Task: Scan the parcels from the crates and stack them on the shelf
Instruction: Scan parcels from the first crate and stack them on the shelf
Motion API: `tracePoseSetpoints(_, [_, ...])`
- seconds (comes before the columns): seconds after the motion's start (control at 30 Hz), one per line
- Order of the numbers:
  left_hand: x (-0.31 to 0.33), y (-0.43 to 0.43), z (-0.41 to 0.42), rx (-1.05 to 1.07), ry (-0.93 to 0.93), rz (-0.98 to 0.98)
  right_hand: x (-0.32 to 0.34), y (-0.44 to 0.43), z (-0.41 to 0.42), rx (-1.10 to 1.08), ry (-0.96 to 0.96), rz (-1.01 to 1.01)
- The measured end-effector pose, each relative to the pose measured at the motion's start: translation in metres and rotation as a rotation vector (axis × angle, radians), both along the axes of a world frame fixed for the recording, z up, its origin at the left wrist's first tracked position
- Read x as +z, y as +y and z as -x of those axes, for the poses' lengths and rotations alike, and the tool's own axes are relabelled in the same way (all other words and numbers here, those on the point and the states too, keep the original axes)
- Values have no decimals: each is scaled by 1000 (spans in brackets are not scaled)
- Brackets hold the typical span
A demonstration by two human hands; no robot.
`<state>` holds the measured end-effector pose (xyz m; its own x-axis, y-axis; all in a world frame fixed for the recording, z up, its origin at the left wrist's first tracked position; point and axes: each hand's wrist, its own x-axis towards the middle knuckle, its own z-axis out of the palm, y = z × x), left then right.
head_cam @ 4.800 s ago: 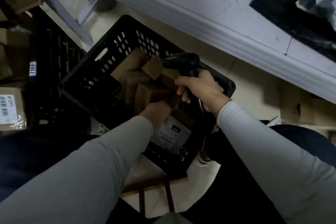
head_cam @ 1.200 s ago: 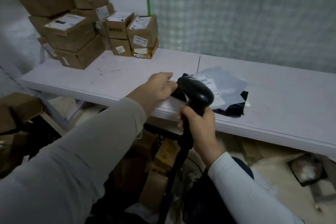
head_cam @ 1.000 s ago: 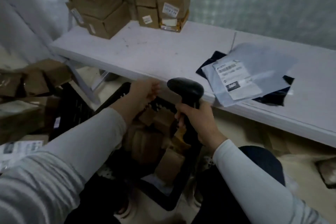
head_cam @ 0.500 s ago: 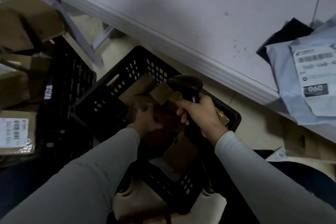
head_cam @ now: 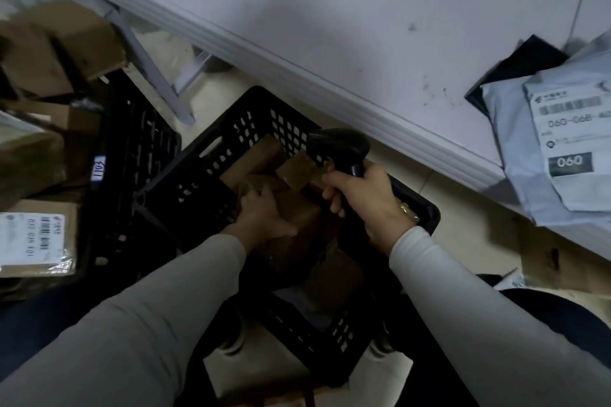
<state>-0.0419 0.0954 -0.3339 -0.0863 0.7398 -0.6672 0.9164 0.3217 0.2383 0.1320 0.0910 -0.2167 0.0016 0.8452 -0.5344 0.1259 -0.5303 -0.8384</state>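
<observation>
Head view looks steeply down into a black perforated plastic crate (head_cam: 205, 182) that stands on the floor at the centre of the frame, just below the front edge of a white shelf (head_cam: 330, 26) running diagonally across the top. Several brown cardboard parcels (head_cam: 261, 155) lie jumbled inside the crate, some tilted against one another. The left hand (head_cam: 264, 221), in a grey sleeve, reaches into the middle of the crate and grips one brown cardboard box (head_cam: 304, 218), with the fingers bent over its upper side and the thumb stretched along its near face; the dim light hides the fingertips. The right hand (head_cam: 363, 201) is wrapped tightly round the handle of a black handheld barcode scanner (head_cam: 340, 145), held upright over the right part of the crate with its head pointing towards the upper left. On the shelf at the right edge of the frame a grey plastic mailer bag (head_cam: 515, 149) with a white barcode label printed "060" lies on top of a black plastic bag (head_cam: 522, 59). At the left, a second black crate (head_cam: 142, 149) stands touching the first and carries a small white tag (head_cam: 98, 168) with handwritten digits. More cardboard boxes (head_cam: 49, 49) are piled at the upper left, and a labelled flat carton (head_cam: 36, 238) sits at the left edge.
</observation>
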Motion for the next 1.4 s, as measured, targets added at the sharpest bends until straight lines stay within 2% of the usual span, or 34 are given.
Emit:
tracePoseSetpoints(0.27, [152, -14, 47, -41, 107, -327, 76, -36, 18, 68, 50, -141])
tracePoseSetpoints(0.4, [224, -48, 56, 47, 48, -575, 112, -53, 14, 41, 46, -241])
tracePoseSetpoints(0.47, [248, -67, 54, 30, 32, -764, 123, -59, 7, -3, 40, -288])
tracePoseSetpoints(0.6, [267, -81, 30, -145, 3, -1216, 135, -69, -11, -142, 57, -368])
tracePoseSetpoints(0.7, [263, -56, -1, -262, -20, -1431, 142, -73, -26, -269, 82, -398])
tracePoseSetpoints(0.8, [246, -21, -36, -361, -28, -1524, 142, -69, -45, -401, 65, -451])
tracePoseSetpoints(1.0, [203, -4, -67, -438, 13, -1437, 140, -54, -68, -470, 76, -444])
tracePoseSetpoints(1.1, [192, -10, -61, -438, -155, -1342, 140, -38, -65, -488, 66, -468])
tracePoseSetpoints(1.13, [196, -15, -62, -365, -263, -1298, 140, -33, -63, -477, 52, -477])
tracePoseSetpoints(1.17, [200, -18, -65, -207, -386, -1240, 141, -28, -61, -452, 51, -483])
tracePoseSetpoints(1.2, [199, -16, -68, 36, -534, -1143, 142, -24, -57, -422, 65, -482])
tracePoseSetpoints(1.23, [204, -13, -71, 327, -707, -995, 143, -21, -54, -397, 89, -474])
tracePoseSetpoints(1.3, [219, -1, -73, 780, -1067, -542, 145, -15, -50, -365, 115, -455])
tracePoseSetpoints(1.37, [230, 8, -68, 897, -1197, -167, 146, -13, -48, -342, 95, -437])
tracePoseSetpoints(1.4, [235, 9, -65, 891, -1200, -84, 148, -13, -48, -334, 86, -429])
